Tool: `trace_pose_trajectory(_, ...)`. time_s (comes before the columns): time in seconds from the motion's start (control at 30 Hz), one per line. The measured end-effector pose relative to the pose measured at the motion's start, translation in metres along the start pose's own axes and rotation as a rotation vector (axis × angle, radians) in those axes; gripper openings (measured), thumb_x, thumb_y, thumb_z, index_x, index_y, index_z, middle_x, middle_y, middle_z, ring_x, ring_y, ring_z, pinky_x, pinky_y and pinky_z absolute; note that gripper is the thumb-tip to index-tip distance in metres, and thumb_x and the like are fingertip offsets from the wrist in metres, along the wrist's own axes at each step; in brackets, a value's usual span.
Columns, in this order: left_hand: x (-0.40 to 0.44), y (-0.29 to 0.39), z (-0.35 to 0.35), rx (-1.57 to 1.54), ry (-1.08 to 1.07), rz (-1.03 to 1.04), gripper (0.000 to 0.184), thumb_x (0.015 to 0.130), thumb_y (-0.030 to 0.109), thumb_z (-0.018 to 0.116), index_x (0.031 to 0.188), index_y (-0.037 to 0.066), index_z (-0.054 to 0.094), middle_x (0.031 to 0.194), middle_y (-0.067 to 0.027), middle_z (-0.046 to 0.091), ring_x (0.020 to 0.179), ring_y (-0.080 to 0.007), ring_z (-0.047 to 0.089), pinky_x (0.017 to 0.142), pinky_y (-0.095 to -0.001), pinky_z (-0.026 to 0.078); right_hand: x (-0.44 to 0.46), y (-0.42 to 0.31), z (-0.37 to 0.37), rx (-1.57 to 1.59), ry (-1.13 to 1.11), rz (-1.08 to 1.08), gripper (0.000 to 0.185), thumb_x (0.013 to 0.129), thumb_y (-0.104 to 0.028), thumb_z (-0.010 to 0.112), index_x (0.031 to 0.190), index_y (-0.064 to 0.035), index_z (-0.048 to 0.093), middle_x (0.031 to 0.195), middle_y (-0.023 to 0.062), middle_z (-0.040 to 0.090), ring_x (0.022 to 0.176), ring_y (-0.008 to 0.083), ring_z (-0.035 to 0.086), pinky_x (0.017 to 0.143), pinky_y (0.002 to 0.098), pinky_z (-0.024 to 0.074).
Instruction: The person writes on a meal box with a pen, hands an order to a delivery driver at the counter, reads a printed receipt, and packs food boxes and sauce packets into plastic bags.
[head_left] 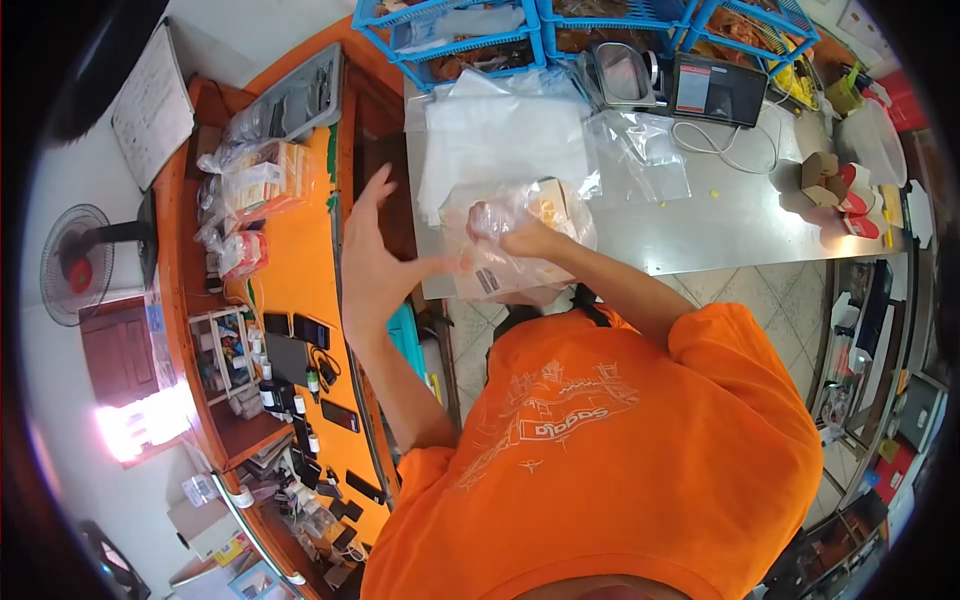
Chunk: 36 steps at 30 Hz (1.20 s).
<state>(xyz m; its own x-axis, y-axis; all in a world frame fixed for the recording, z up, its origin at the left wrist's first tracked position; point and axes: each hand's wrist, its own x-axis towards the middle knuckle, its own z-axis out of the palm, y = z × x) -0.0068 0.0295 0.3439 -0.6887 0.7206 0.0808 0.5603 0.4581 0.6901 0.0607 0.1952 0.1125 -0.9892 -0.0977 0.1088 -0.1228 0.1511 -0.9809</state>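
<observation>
My left hand (368, 265) is raised at the left of the table edge, fingers spread and thumb stretched towards a clear plastic bag (485, 268). It holds nothing. My right hand (530, 238) is closed on the bag near its middle, its fingertips blurred and partly covered by the film. A pale box with orange print (552, 205) shows at the bag, beside my right hand; whether it is fully inside I cannot tell. Beyond the hands, a stack of clear plastic bags (505, 135) lies flat on the metal table (720, 230).
Blue baskets (470, 45) line the table's far edge. Near them are a metal container (625, 75), a dark device (718, 92) and a white cable (735, 160). Small cartons (825, 180) stand at the right. Phones (340, 415) lie on the orange counter (295, 345) at the left.
</observation>
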Motion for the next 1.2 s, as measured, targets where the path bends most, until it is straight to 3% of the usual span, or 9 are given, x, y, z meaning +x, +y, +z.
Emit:
trace_pose_trajectory(0.1,-0.005,-0.087,0.079,0.324,-0.278,-0.121,0.123,0.048,0.035,0.093,0.148,0.001,0.030,0.157,-0.0219,0.023,0.147,-0.0359,0.018,0.118,-0.0539,0.009,-0.003,-0.028,-0.005,0.292,0.050,0.031,0.035,0.090,-0.014,0.055,0.125,-0.0091,0.059,0.133,0.0146,0.053,0.120,0.0305,0.051,0.099,0.0463,0.0417)
trace_pose_trajectory(0.2,-0.001,-0.138,0.158,-0.141,-0.128,0.126,0.135,0.037,0.052,0.093,0.148,0.006,0.031,0.161,-0.0213,0.007,0.148,-0.0413,-0.003,0.117,-0.0585,0.003,-0.009,0.004,0.013,0.064,0.223,0.022,0.041,0.088,-0.016,0.058,0.128,-0.0093,0.057,0.133,0.0161,0.053,0.121,0.0336,0.050,0.102,0.0487,0.0391)
trace_pose_trajectory(0.5,0.008,-0.147,0.183,0.104,-0.177,0.414,0.083,0.063,0.045,0.083,0.132,0.008,0.054,0.153,-0.0208,0.032,0.146,-0.0374,0.021,0.116,-0.0557,0.016,-0.016,-0.040,0.021,0.053,0.304,0.032,0.070,0.075,-0.031,0.074,0.136,-0.0088,0.049,0.133,0.0161,0.050,0.124,0.0330,0.046,0.105,0.0462,0.0347)
trace_pose_trajectory(0.63,0.007,-0.183,0.186,-0.451,-0.212,0.424,0.099,0.058,0.051,0.086,0.138,0.006,0.047,0.151,-0.0225,0.033,0.145,-0.0420,0.020,0.116,-0.0580,0.014,-0.013,-0.107,-0.023,-0.081,0.117,-0.072,0.092,0.067,-0.041,0.082,0.143,-0.0098,0.042,0.144,0.0179,0.043,0.135,0.0366,0.037,0.114,0.0494,0.0264)
trace_pose_trajectory(0.73,0.018,-0.164,0.123,-0.253,-0.190,0.475,0.122,0.049,0.057,0.088,0.145,0.002,0.036,0.155,-0.0236,0.025,0.146,-0.0450,0.012,0.117,-0.0559,0.013,-0.052,-0.087,-0.053,-0.539,0.186,0.080,0.124,0.051,-0.050,0.087,0.151,-0.0085,0.026,0.154,0.0206,0.029,0.144,0.0418,0.022,0.117,0.0490,0.0215)
trace_pose_trajectory(0.9,0.000,-0.171,0.146,-0.466,-0.406,0.314,0.154,0.033,0.064,0.090,0.151,-0.004,0.018,0.160,-0.0221,0.010,0.148,-0.0412,0.000,0.119,-0.0517,0.009,-0.069,-0.029,-0.016,-0.504,0.215,0.126,0.125,0.060,-0.039,0.087,0.154,-0.0043,0.012,0.158,0.0264,0.012,0.149,0.0392,0.006,0.120,0.0446,0.0141)
trace_pose_trajectory(1.0,-0.002,-0.173,0.145,-0.646,-0.271,0.202,0.146,0.048,0.073,0.082,0.152,-0.004,0.013,0.160,-0.0201,0.011,0.149,-0.0362,0.002,0.120,-0.0483,0.008,-0.071,-0.009,-0.016,-0.295,0.395,0.020,0.120,0.070,-0.060,0.075,0.155,-0.0049,0.009,0.159,0.0235,0.013,0.149,0.0362,0.010,0.119,0.0442,0.0139)
trace_pose_trajectory(1.07,0.001,-0.215,0.137,-0.562,-0.031,0.213,0.118,0.074,0.073,0.060,0.152,-0.002,0.014,0.160,-0.0176,0.015,0.149,-0.0310,0.008,0.120,-0.0434,0.009,-0.105,0.005,-0.041,-0.187,0.527,0.031,0.117,0.076,-0.073,0.063,0.155,-0.0047,0.010,0.160,0.0228,0.012,0.149,0.0339,0.010,0.119,0.0443,0.0141)
trace_pose_trajectory(1.2,-0.007,-0.261,0.155,-0.981,0.236,-0.188,0.087,0.097,0.066,0.028,0.153,0.001,0.018,0.158,-0.0131,0.023,0.146,-0.0255,0.019,0.119,-0.0376,0.011,-0.134,0.085,-0.029,0.342,0.994,0.207,0.091,0.093,-0.065,0.043,0.155,-0.0056,0.012,0.157,0.0168,0.024,0.146,0.0282,0.022,0.119,0.0393,0.0166)
